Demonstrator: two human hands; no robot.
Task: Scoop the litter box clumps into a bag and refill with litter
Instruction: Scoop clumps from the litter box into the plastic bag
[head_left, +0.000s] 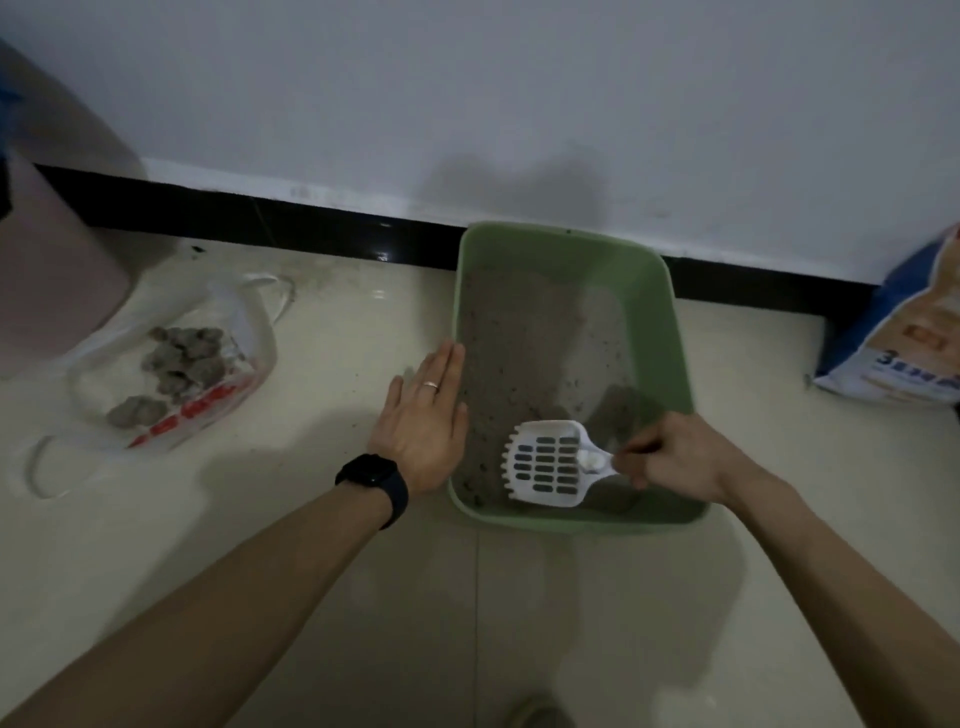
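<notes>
**Scoop Held Over the Litter Box**

The green litter box (672, 338) sits on the floor at centre frame, against the wall. The left hand (423, 415) lies flat, fingers straight, along the box's left rim. The right hand (675, 452) curls its fingers round the handle of the white scoop (545, 465), low over the grey litter (514, 353) near the box's lower edge. At left, a plastic bag (249, 332) holds grey clumps (184, 358). A litter sack (904, 332) stands at the right edge.

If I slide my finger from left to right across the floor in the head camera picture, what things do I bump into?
pink bin → plastic bag → left hand → green litter box → blue litter sack
</notes>
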